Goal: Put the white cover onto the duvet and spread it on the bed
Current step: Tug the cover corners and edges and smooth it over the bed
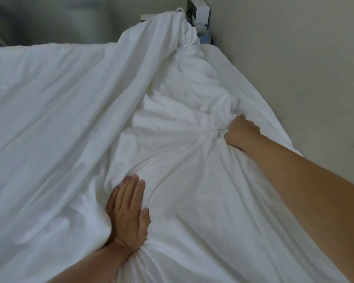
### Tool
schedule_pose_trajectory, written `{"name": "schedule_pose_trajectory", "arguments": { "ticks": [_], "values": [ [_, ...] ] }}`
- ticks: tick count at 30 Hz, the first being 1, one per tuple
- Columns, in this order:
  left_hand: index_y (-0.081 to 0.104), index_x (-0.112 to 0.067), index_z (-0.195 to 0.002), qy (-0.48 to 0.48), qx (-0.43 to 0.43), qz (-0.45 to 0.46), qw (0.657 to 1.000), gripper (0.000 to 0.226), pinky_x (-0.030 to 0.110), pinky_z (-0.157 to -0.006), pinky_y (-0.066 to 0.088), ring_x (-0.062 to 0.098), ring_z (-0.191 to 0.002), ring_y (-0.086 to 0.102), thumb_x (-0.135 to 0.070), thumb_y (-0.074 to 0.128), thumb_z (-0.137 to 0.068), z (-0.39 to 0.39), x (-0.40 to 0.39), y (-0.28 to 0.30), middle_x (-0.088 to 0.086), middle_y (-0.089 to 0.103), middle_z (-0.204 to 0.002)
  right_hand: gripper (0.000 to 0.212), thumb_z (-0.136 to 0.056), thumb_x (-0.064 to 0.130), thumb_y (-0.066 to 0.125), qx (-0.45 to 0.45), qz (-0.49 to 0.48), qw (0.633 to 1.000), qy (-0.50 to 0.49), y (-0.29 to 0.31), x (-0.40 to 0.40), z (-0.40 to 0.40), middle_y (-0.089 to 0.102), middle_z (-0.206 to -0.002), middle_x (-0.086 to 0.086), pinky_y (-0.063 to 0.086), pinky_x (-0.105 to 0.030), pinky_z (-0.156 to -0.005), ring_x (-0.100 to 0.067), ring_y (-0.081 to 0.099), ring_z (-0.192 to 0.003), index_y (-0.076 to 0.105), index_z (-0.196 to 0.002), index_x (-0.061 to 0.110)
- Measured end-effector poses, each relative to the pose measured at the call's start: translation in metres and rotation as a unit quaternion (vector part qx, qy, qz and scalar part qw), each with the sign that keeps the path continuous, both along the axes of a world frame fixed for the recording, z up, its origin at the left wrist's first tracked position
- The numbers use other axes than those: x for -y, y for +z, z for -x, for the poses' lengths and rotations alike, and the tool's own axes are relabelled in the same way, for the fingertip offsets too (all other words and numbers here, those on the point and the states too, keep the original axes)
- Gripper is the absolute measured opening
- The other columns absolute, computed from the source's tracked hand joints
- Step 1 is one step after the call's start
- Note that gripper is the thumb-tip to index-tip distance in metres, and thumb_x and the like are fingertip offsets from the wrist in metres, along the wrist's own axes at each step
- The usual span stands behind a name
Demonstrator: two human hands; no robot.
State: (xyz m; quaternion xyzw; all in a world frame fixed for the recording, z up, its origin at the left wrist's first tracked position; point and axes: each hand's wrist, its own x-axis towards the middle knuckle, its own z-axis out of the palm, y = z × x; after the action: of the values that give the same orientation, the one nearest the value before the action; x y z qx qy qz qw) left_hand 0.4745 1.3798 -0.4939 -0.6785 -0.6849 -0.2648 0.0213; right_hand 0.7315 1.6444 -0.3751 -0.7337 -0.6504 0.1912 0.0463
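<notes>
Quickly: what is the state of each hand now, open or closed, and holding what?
Left hand: open, fingers straight, pressing on the white cover.
Right hand: closed, gripping a bunch of the white cover.

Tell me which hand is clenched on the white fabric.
The right hand, farther up the bed near the wall, has a fistful of bunched white cover in its grip. The left hand lies nearly flat.

White cover (55,111): thin woven cloth, matt, smooth where flat, creased into long soft folds. Duvet (184,99): white cloth, matt, softer and puffier, heavily crumpled. Wall (294,58): painted, matt, flat beige, even finish. White box (202,14) at the far corner: hard smooth plastic, slight sheen. Skin of both forearms bare, no sleeve fabric.
</notes>
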Motion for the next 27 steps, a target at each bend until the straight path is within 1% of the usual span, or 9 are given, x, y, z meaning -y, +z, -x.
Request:
{"name": "schedule_pose_trajectory", "arguments": {
  "ticks": [4,7,11,14,18,20,22,24,27],
  "values": [
    [0.051,0.001,-0.144,-0.009,-0.004,0.002,1.000,0.063,0.054,-0.115,0.032,0.033,-0.147,0.036,-0.037,0.028,-0.098,0.004,0.000,-0.001,0.017,0.041,-0.157,0.071,-0.087,0.019,0.061,0.007,-0.325,0.942,0.078,0.033,0.011,0.044,0.037,-0.147,-0.017,0.042,-0.053,-0.095,-0.041,0.042,-0.125,0.029,-0.151,0.021],
    [0.052,0.000,-0.143,-0.006,-0.018,0.004,1.000,0.065,0.053,-0.114,0.033,0.035,-0.142,0.043,-0.040,0.024,-0.100,0.004,-0.002,-0.002,0.016,0.043,-0.156,0.057,-0.101,0.045,0.049,0.111,-0.190,0.952,0.214,-0.004,0.013,0.031,0.031,-0.152,-0.010,0.038,-0.053,-0.102,-0.038,0.037,-0.132,0.026,-0.153,0.040],
    [0.055,0.000,-0.140,0.012,-0.013,-0.003,1.000,0.067,0.054,-0.110,0.035,0.035,-0.133,0.051,-0.042,0.023,-0.099,0.003,-0.001,-0.007,0.016,0.048,-0.151,0.048,-0.104,0.049,0.040,0.069,0.005,0.990,0.119,-0.004,-0.028,-0.040,0.037,-0.147,-0.014,0.038,-0.049,-0.107,-0.043,0.040,-0.132,0.031,-0.151,0.052],
    [0.056,0.002,-0.139,0.012,-0.024,-0.009,1.000,0.063,0.057,-0.109,0.036,0.038,-0.131,0.053,-0.034,0.034,-0.091,0.003,-0.001,-0.009,0.018,0.049,-0.150,0.071,-0.100,0.052,0.046,0.045,0.025,0.997,0.056,0.009,-0.026,-0.025,0.029,-0.154,-0.018,0.035,-0.051,-0.107,-0.044,0.037,-0.136,0.012,-0.160,0.033],
    [0.058,0.004,-0.136,0.017,-0.031,-0.021,0.999,0.064,0.058,-0.107,0.038,0.038,-0.128,0.055,-0.032,0.036,-0.088,0.002,-0.002,-0.007,0.021,0.052,-0.147,0.137,-0.081,0.073,0.064,0.034,0.069,0.997,-0.013,0.008,0.043,-0.005,0.019,-0.156,-0.036,0.034,-0.050,-0.114,-0.047,0.034,-0.141,-0.028,-0.153,0.001],
    [0.059,0.005,-0.135,0.017,-0.032,-0.019,0.999,0.064,0.058,-0.107,0.037,0.038,-0.128,0.054,-0.031,0.036,-0.088,0.000,-0.003,-0.006,0.021,0.053,-0.146,0.135,-0.081,0.073,0.067,-0.029,0.087,0.995,-0.046,-0.009,0.070,-0.015,0.028,-0.154,-0.034,0.036,-0.044,-0.112,-0.043,0.041,-0.138,-0.017,-0.155,-0.003],
    [0.059,0.005,-0.135,0.017,-0.034,-0.019,0.999,0.064,0.056,-0.108,0.036,0.037,-0.128,0.054,-0.031,0.036,-0.087,0.000,-0.002,-0.005,0.022,0.053,-0.146,0.112,-0.083,0.068,0.069,-0.121,0.084,0.988,-0.048,-0.007,0.073,-0.030,0.044,-0.149,-0.022,0.045,-0.036,-0.101,-0.036,0.051,-0.131,0.014,-0.155,0.002],
    [0.059,0.006,-0.135,0.011,-0.039,-0.024,0.999,0.065,0.055,-0.107,0.038,0.038,-0.128,0.055,-0.032,0.036,-0.087,0.002,-0.003,-0.006,0.022,0.052,-0.146,0.084,-0.082,0.073,0.065,-0.133,0.034,0.990,-0.023,0.008,0.056,-0.060,0.060,-0.129,-0.013,0.045,-0.032,-0.084,-0.032,0.061,-0.116,0.043,-0.137,0.012],
    [0.060,0.007,-0.133,0.010,-0.054,-0.033,0.998,0.065,0.056,-0.104,0.040,0.039,-0.125,0.057,-0.034,0.037,-0.087,0.003,-0.007,-0.007,0.023,0.053,-0.145,0.059,-0.083,0.073,0.063,-0.122,-0.074,0.989,-0.049,0.025,0.030,-0.102,0.065,-0.098,-0.004,0.044,-0.034,-0.076,-0.028,0.064,-0.095,0.053,-0.104,0.019]
  ]
}}
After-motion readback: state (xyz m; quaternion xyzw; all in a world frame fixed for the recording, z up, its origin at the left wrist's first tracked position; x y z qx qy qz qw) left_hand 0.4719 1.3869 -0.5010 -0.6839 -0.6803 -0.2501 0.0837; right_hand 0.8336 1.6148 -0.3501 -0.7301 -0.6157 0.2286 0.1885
